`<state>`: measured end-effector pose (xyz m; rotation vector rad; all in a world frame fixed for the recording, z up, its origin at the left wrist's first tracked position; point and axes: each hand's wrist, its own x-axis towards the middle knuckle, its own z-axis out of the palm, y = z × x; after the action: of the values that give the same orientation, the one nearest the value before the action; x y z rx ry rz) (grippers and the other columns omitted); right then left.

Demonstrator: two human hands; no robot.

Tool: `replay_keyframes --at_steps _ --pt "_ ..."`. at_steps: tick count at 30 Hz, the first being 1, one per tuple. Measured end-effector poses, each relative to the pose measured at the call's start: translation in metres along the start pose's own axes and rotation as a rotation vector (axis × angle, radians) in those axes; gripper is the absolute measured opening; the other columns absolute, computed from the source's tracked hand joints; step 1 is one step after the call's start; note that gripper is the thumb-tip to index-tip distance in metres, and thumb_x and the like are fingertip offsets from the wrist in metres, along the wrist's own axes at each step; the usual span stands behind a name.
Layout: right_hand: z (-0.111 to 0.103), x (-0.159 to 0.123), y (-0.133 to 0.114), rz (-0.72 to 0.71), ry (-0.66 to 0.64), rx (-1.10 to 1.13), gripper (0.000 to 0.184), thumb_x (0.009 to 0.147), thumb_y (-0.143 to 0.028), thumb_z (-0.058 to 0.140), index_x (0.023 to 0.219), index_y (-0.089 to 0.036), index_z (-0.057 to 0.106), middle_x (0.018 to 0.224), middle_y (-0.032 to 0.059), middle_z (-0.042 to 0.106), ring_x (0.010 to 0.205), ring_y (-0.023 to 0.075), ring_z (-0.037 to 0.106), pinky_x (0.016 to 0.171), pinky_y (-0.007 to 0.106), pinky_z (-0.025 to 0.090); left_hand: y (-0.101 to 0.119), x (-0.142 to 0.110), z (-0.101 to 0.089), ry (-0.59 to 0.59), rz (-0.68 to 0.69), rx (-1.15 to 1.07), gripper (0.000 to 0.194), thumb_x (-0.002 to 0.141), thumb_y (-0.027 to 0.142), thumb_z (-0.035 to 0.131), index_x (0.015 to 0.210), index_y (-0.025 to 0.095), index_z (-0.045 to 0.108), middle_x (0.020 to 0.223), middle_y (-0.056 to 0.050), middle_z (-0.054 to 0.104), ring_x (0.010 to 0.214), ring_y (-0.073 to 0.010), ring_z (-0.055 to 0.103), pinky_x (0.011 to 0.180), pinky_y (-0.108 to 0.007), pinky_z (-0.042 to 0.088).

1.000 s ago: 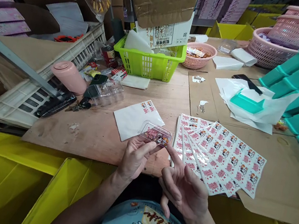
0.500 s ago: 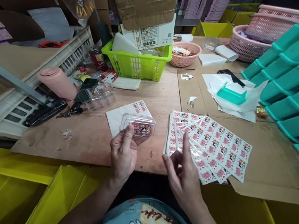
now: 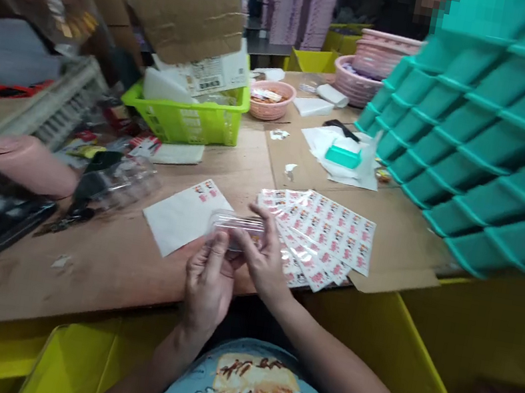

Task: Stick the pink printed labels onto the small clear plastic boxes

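My left hand (image 3: 209,282) grips a small clear plastic box (image 3: 238,221), thumb on the near side, just above the table's front edge. My right hand (image 3: 266,258) reaches across the box's right end, fingers stretched apart and touching it; it partly hides the lid and contents. Left of the box lies a mostly bare white sticker sheet (image 3: 178,215) with a few printed stickers at its top corner. Beneath and right of my right hand, several sticker sheets (image 3: 338,230) with pink and black-orange prints are fanned out.
A green basket (image 3: 194,120) holding a cardboard box (image 3: 187,14) stands behind. Stacked teal trays (image 3: 488,128) rise on the right, near pink baskets (image 3: 358,81). At left lie a pink bottle (image 3: 27,163) and clear packaging (image 3: 128,179). Yellow boxes (image 3: 82,354) sit below the edge.
My right hand has moved left from above the sticker sheets onto the plastic box. My left hand still holds the box. The view has turned to the right.
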<state>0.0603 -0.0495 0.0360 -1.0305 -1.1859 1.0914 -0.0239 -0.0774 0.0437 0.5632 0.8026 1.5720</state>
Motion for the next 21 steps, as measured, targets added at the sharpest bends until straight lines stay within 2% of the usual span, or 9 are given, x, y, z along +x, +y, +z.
replay_keyframes --at_steps 2,4,6,9,11,13,16,18,21 --pt "0.004 0.001 0.007 -0.047 0.067 0.027 0.041 0.093 -0.051 0.053 0.121 -0.020 0.053 0.104 0.0055 0.061 0.095 0.0190 0.060 0.085 0.032 0.051 -0.001 -0.002 0.003 0.005 0.033 0.047 0.012 0.081 0.031 0.073 0.086 0.020 0.074 0.098 -0.003 0.076 0.091 -0.0163 0.071 0.086 -0.030 0.056" --pt "0.002 -0.002 0.012 -0.147 0.110 -0.036 0.040 0.097 -0.053 0.042 0.119 -0.022 0.054 0.104 0.0058 0.059 0.093 0.0185 0.060 0.085 0.033 0.052 0.001 0.000 0.007 0.020 0.056 0.097 0.010 0.081 0.030 0.072 0.083 0.020 0.073 0.095 -0.001 0.076 0.090 -0.0159 0.071 0.085 -0.030 0.056" --pt "-0.008 -0.007 0.011 -0.322 0.100 -0.217 0.043 0.097 -0.055 0.042 0.124 -0.023 0.052 0.111 0.0077 0.058 0.105 0.0208 0.057 0.093 0.036 0.049 0.003 0.003 0.012 0.008 0.017 0.156 0.028 0.086 0.045 0.064 0.076 0.020 0.072 0.081 0.001 0.075 0.082 -0.0159 0.070 0.080 -0.029 0.058" --pt "-0.046 -0.023 -0.009 -0.539 0.013 -0.600 0.049 0.093 -0.053 0.053 0.132 -0.023 0.049 0.125 0.0100 0.053 0.125 0.0223 0.045 0.106 0.038 0.042 0.005 0.005 0.021 -0.151 -0.180 0.264 0.069 0.086 0.075 0.035 0.064 0.020 0.070 0.062 -0.003 0.071 0.074 -0.0214 0.070 0.072 -0.035 0.061" --pt "-0.091 -0.043 -0.034 -0.542 0.111 -0.829 0.051 0.091 -0.052 0.057 0.133 -0.024 0.049 0.130 0.0110 0.050 0.126 0.0239 0.045 0.106 0.040 0.043 0.005 0.003 0.023 -0.324 -0.317 0.308 0.075 0.086 0.077 0.027 0.072 0.020 0.074 0.073 -0.007 0.074 0.083 -0.0269 0.071 0.077 -0.044 0.061" --pt "-0.149 -0.073 -0.060 -0.444 0.434 -1.038 0.051 0.090 -0.051 0.058 0.133 -0.025 0.050 0.129 0.0118 0.048 0.121 0.0283 0.047 0.103 0.048 0.042 0.005 0.000 0.022 -0.426 -0.311 0.321 0.059 0.091 0.064 0.038 0.087 0.020 0.076 0.092 -0.009 0.076 0.097 -0.0295 0.070 0.089 -0.050 0.058" --pt "-0.238 -0.125 -0.081 -0.100 0.786 -1.388 0.046 0.089 -0.045 0.060 0.129 -0.023 0.055 0.115 0.0114 0.052 0.107 0.0280 0.053 0.095 0.046 0.046 0.007 0.002 0.011 -0.355 -0.111 0.354 0.024 0.090 0.036 0.057 0.094 0.020 0.074 0.102 -0.005 0.075 0.103 -0.0273 0.069 0.099 -0.051 0.053" --pt "-0.281 -0.153 -0.072 0.133 0.814 -1.623 0.047 0.087 -0.041 0.061 0.127 -0.016 0.057 0.112 0.0146 0.051 0.107 0.0304 0.051 0.097 0.045 0.043 0.008 0.007 0.004 -0.281 -0.034 0.369 0.016 0.088 0.028 0.062 0.093 0.019 0.074 0.100 -0.004 0.074 0.098 -0.0248 0.070 0.100 -0.051 0.052" --pt "-0.310 -0.176 -0.035 0.482 0.577 -1.808 0.045 0.091 -0.034 0.053 0.129 -0.011 0.056 0.116 0.0190 0.049 0.112 0.0329 0.046 0.096 0.044 0.042 0.010 0.011 0.001 -0.283 -0.024 0.378 0.017 0.088 0.027 0.062 0.094 0.017 0.074 0.098 -0.005 0.074 0.096 -0.0234 0.070 0.099 -0.049 0.053"
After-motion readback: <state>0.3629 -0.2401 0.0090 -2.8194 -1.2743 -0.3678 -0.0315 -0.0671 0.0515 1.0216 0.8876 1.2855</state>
